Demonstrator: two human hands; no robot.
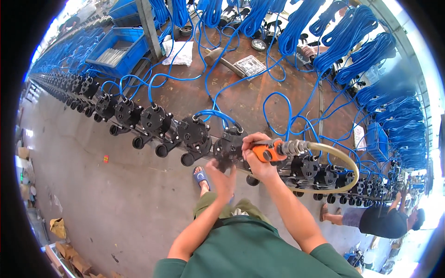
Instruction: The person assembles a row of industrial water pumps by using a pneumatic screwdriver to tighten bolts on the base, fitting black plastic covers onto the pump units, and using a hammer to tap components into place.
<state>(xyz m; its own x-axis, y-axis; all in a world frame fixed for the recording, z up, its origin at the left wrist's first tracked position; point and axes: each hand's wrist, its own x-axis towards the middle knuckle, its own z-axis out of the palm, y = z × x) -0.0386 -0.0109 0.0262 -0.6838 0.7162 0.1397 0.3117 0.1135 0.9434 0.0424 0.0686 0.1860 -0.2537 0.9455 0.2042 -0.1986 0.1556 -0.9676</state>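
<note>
My right hand (260, 160) grips an orange air gun (270, 153), its metal coupling pointing right and joined to a clear yellowish hose (345, 160) that loops back round. The gun's front end reaches the round black housing (226, 147) in front of me; whether they touch is hidden by my fingers. Below that housing my left hand (222, 180) is raised, thumb and fingers apart, a little blurred, with nothing visible in it. A blue cable (215, 112) enters the top of the housing. Just left stands a similar black housing (192, 133).
More black housings (155, 119) line the bench edge both ways. On the brown bench top (241, 102) lie a mallet (225, 60), a metal plate (250, 66) and loose blue cables. A blue bin (120, 51) stands at left; cable coils (296, 30) hang behind. Another person (382, 220) works at right.
</note>
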